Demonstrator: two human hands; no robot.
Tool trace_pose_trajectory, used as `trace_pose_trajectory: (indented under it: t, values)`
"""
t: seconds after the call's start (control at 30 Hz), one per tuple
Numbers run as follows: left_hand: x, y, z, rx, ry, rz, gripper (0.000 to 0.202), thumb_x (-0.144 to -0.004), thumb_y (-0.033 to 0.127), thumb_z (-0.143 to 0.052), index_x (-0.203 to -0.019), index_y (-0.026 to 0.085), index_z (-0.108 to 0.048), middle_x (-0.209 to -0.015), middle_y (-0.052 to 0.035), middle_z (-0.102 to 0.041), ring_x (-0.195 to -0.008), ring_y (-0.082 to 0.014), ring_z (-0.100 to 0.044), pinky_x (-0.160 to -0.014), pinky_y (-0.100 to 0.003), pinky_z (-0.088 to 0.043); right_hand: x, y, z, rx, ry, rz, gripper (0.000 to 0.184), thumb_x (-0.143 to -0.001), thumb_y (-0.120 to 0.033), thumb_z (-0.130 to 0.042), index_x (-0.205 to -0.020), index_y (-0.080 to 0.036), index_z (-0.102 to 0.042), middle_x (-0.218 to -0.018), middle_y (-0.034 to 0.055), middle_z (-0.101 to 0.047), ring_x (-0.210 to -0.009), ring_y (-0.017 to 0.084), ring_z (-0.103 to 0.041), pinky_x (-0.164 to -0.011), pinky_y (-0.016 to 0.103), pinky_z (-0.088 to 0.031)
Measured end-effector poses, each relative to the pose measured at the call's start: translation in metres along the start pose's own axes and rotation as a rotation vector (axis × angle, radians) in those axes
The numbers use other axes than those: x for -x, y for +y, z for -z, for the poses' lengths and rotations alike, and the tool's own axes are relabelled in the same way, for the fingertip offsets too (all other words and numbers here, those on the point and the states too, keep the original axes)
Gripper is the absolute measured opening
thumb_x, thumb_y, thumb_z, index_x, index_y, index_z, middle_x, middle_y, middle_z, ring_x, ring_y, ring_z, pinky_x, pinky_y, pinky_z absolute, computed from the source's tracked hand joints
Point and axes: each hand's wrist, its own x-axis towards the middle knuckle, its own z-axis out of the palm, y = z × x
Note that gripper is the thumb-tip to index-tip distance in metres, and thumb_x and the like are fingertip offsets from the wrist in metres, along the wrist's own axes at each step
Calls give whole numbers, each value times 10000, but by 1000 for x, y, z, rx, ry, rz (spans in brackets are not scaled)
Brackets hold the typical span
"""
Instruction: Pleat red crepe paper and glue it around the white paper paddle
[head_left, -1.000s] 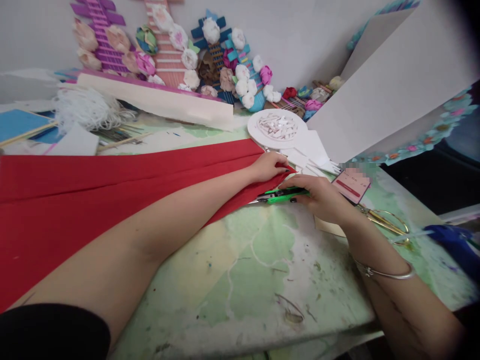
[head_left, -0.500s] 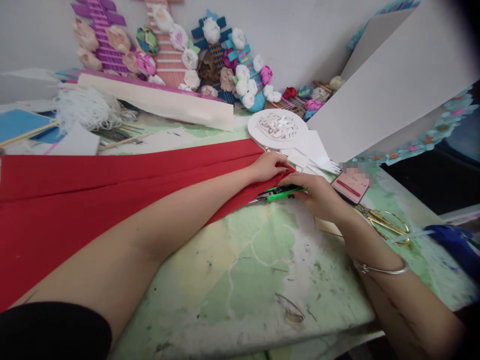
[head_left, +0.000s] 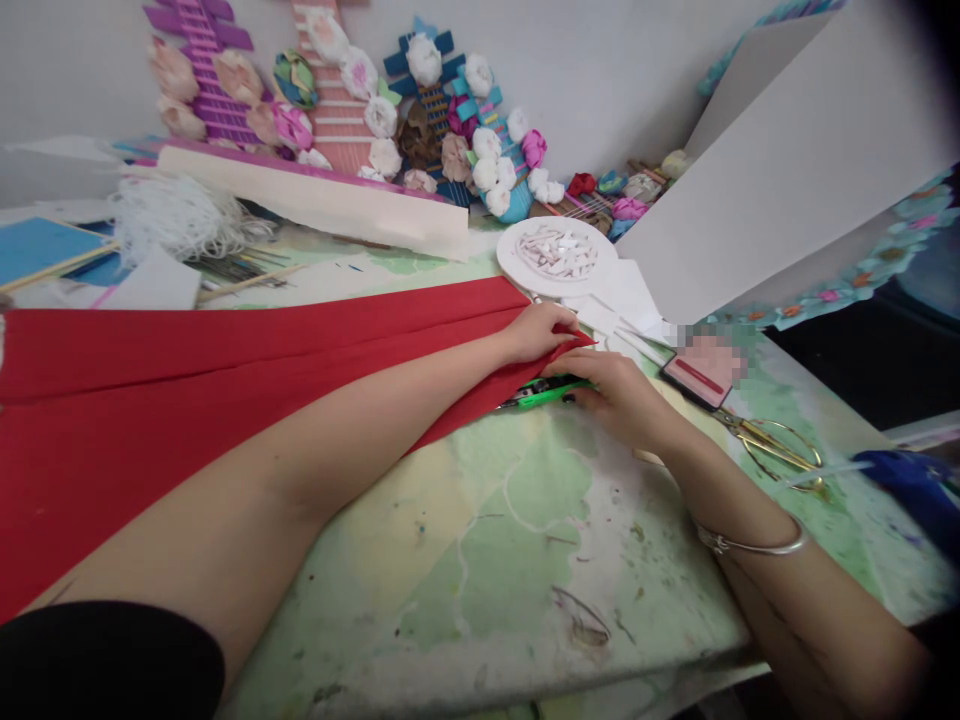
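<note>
A long folded sheet of red paper lies across the table from the left edge to the middle. My left hand presses its fingers flat on the paper's right tip. My right hand is closed on a green utility knife, which lies low along the paper's lower edge beside the left hand, blade end pointing left.
A white plate of white paper bits sits just behind the hands. Gold scissors and a pink card lie to the right. A large white board leans at the right. Paper-flower decorations line the back wall.
My right hand has slid the green knife leftward along the red paper's edge, closer to my left hand. The left hand and paper have stayed put.
</note>
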Motion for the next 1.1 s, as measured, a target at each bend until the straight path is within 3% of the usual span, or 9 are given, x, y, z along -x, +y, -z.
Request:
trace_pose_trajectory:
  t: [0.5,1.1]
  values:
    - [1,1,0,-47,33,10,97,-813,124,-602,-799,117,-698,-818,-43,-690,-830,-176,-602,-834,-311,-456,11,2,17,8,-24,-61,396,-741,-30,-509,-1025,-230,-699,-1063,45,-719,-973,236,-653,-881,362,-490]
    - [0,0,0,-39,16,12,90,-814,143,-608,-792,119,-691,-786,-28,-678,-813,-167,-591,-823,-304,-449,6,-2,8,27,-42,-34,442,-720,22,-482,-1046,-201,-680,-1078,74,-702,-1014,243,-627,-902,377,-470]
